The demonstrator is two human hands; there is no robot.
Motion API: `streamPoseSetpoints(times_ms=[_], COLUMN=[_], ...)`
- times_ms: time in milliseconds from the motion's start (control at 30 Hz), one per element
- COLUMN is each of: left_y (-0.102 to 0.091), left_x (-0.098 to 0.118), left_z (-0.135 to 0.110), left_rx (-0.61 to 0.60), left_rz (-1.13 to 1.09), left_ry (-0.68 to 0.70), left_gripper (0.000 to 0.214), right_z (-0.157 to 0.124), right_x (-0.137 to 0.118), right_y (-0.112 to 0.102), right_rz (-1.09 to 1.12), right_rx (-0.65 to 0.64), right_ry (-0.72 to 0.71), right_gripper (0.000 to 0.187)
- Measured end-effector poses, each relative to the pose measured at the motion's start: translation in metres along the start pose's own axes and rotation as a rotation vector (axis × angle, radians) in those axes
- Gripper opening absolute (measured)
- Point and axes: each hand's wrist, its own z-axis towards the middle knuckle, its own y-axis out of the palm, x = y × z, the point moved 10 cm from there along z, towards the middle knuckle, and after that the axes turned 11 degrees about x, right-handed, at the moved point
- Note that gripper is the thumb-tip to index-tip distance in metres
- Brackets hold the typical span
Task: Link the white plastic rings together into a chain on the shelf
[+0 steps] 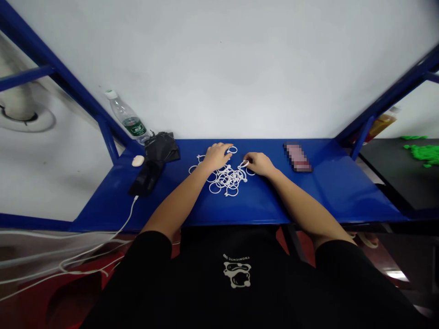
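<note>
A loose pile of thin white plastic rings, each with a small knob or clasp, lies on the blue table between my hands. My left hand rests over the pile's far left side, thumb and index finger apart. At its index fingertip is a single white ring, which it seems to touch without gripping. On the other side, my right hand pinches another white ring between thumb and fingers at the pile's edge. Part of the pile is hidden under my left hand and wrist.
On the blue table, a phone lies to the right. A plastic bottle, a crumpled black bag, a black object with a white cable and a small pale item are left. Green pieces lie on a neighbouring dark table.
</note>
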Motion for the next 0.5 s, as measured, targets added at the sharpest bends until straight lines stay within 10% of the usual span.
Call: streamPoseSetpoints(times_ms=[233, 500], left_y=[0.027, 0.016], left_x=[-0.007, -0.019], left_z=[0.018, 0.018], left_rx=[-0.078, -0.009], left_rz=[0.12, 0.123], left_ry=[-0.072, -0.11], left_gripper=[0.018, 0.012], right_z=[-0.007, -0.004], right_x=[-0.004, -0.001], right_y=[-0.015, -0.016], right_rz=[-0.124, 0.036], right_rx=[0.082, 0.174], right_ry=[-0.029, -0.058], right_gripper=[0.022, 0.038])
